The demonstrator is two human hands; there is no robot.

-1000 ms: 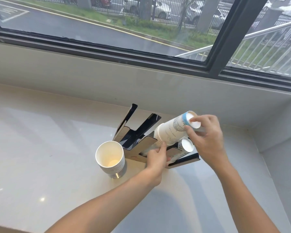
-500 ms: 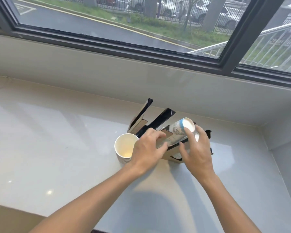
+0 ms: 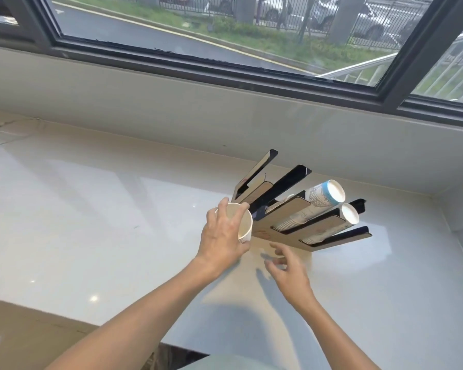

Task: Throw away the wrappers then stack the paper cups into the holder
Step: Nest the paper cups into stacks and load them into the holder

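Left hand (image 3: pixel 222 233) grips the cup stack (image 3: pixel 244 225) just left of the holder (image 3: pixel 284 222), whose slots slant up-right; right hand (image 3: pixel 289 273) hovers spread.

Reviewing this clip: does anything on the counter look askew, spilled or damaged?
Nothing is spilled or damaged. The cup holder sits diagonally on the counter, not squared to the wall. The left hand grips a stack of paper cups; the right hand is open and empty.

No text, label or number can be read anywhere. The upper cup stack (image 3: pixel 320 198) in the holder (image 3: pixel 286 217) bears fine grey print, too blurred to make out.
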